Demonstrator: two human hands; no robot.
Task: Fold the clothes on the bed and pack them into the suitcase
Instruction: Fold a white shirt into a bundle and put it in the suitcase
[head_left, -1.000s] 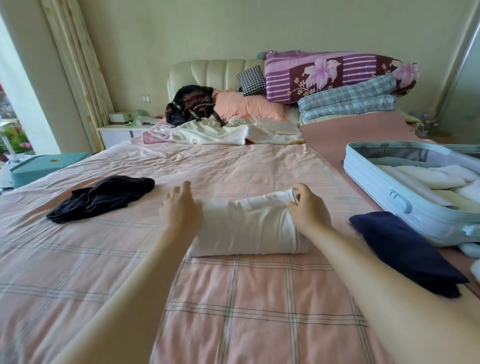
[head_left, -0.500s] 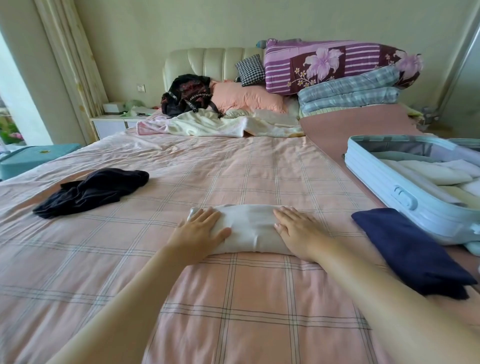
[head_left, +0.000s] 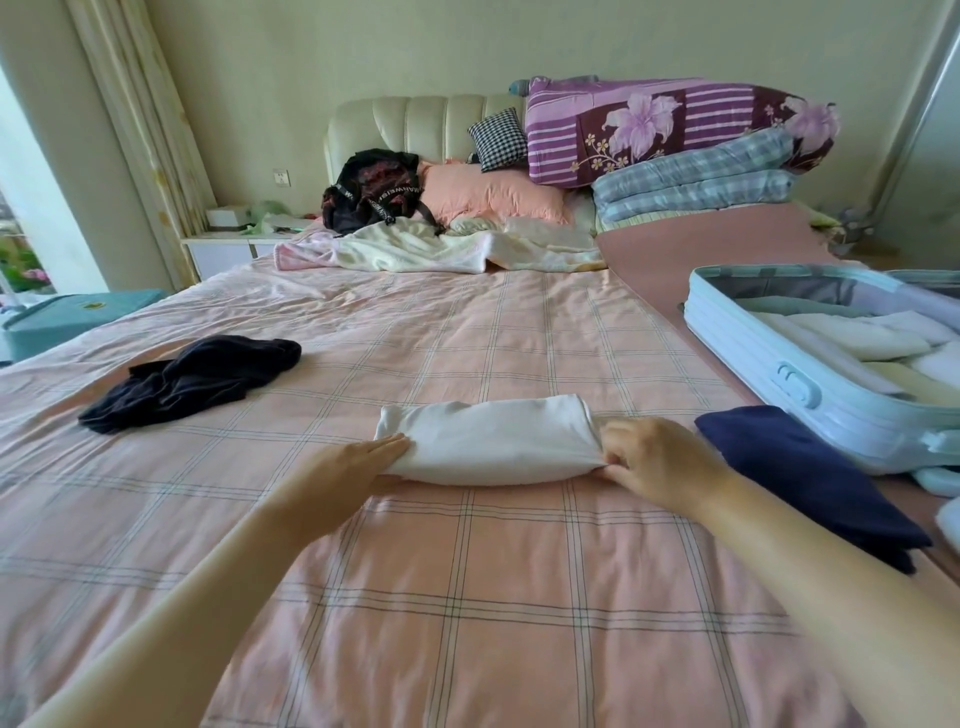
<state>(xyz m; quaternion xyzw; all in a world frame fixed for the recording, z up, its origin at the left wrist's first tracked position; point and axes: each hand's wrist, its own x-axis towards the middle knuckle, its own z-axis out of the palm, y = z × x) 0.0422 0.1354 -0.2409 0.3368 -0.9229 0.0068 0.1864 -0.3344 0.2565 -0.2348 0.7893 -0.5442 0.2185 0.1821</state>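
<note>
- While I look down over the bed (head_left: 467, 597) in the head view, the white garment (head_left: 488, 441) lies in front of me on the pink checked cover, folded into a thick, short bundle.
- My left hand (head_left: 358, 467) is at the left end of this bundle. Its fingers (head_left: 387, 446) are straight and lie flat on the cloth, not curled around it.
- My right hand (head_left: 654, 462) is at the right end. Its fingers (head_left: 615, 460) are curled and pinch the edge of the white cloth.
- Just to the right of my right hand lies a navy garment (head_left: 795, 467), folded flat and touching the suitcase (head_left: 769, 364).
- The suitcase is light blue and stands open at the right edge of the bed, with pale folded pieces inside.
- A black garment (head_left: 192, 382) lies crumpled on the left side of the bed, well apart from the bundle.
- At the head of the bed I see a dark backpack (head_left: 374, 189), a pink pillow (head_left: 493, 195), a cream blanket (head_left: 431, 252) and a purple flowered quilt (head_left: 665, 124) on a blue plaid quilt (head_left: 696, 182).
</note>
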